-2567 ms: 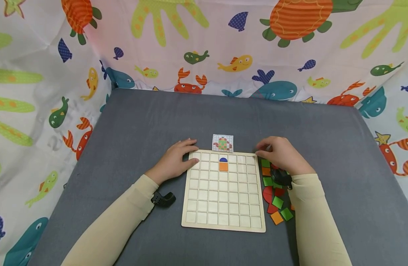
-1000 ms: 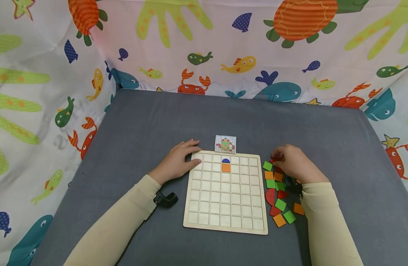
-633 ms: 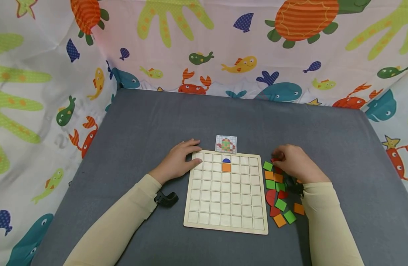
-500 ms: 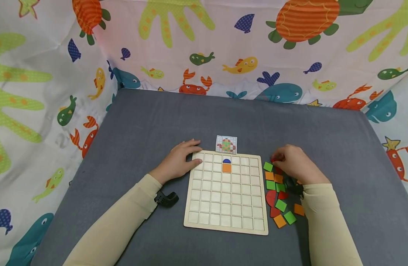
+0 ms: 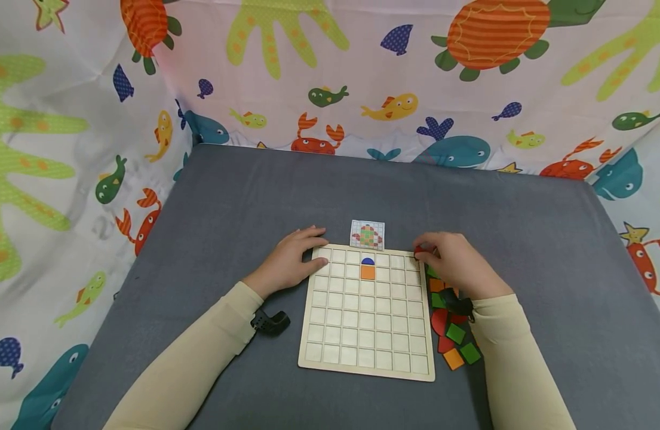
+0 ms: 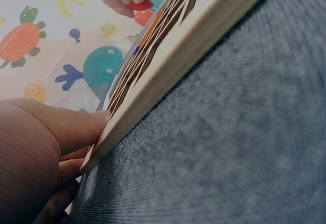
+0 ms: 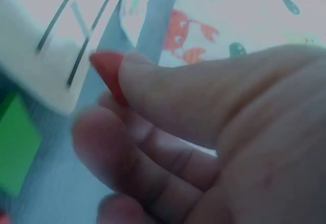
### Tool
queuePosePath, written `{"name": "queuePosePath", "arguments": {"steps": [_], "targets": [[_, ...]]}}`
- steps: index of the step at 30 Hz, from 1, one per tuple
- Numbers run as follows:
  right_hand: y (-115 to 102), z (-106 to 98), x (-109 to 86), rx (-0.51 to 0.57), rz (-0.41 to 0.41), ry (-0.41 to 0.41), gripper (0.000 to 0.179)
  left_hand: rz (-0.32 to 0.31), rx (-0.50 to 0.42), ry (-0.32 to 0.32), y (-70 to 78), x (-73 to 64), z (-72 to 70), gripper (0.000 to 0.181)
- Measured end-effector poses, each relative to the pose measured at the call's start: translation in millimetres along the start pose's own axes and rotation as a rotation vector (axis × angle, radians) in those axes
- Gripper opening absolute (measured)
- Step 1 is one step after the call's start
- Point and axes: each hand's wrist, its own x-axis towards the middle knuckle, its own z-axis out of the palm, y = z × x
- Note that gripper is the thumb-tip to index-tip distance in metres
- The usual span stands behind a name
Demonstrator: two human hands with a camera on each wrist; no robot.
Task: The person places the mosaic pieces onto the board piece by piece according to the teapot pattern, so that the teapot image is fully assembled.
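Note:
My right hand (image 5: 453,260) pinches a small red tile (image 7: 109,71) between thumb and fingers, just over the far right corner of the wooden grid board (image 5: 356,364). One pointed corner of the tile sticks out past the thumb; its full shape is partly hidden. My left hand (image 5: 289,263) rests at the board's far left corner, with the thumb on the rim and the other fingers extended along the edge. On the board, a blue half-round tile (image 5: 367,261) sits directly above an orange square tile (image 5: 368,272).
A small pattern card (image 5: 367,234) lies against the board's far edge. Right of the board are several loose tiles, among them a red round-edged tile (image 5: 439,321), a green square (image 5: 470,353) and an orange square (image 5: 453,359), partly under my right wrist. Grey cloth (image 5: 254,197) covers the table.
My right hand has picked up the red tile from the loose tiles and moved left with it to the board's far right corner. My left hand stays at its corner.

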Motion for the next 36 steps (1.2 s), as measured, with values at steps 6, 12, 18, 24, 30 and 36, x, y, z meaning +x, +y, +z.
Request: {"name": "queuePosePath", "arguments": {"steps": [6,12,18,24,30,36], "targets": [[-15,5,5.3,0.028,-0.009,-0.015,0.011,-0.001,-0.002,0.004,-1.6,0.3,1.3,0.049],[-29,13,13.7,0.005,-0.057,-0.013,0.011,0.001,-0.009,0.002,-0.7,0.0,0.8,0.048],[-46,19,20.7,0.013,-0.106,-0.014,0.009,0.008,-0.005,0.004,-1.4,0.6,1.3,0.048],[-56,28,30.7,0.031,-0.172,-0.029,0.007,0.002,-0.007,0.007,-2.7,0.4,0.8,0.049],[-64,37,38.8,0.045,-0.2,-0.055,0.006,-0.006,-0.004,0.007,-3.8,0.5,1.2,0.048],[-68,43,39.3,0.059,-0.223,-0.087,0.005,-0.014,-0.002,-0.004,-2.3,1.4,0.3,0.048]]}}
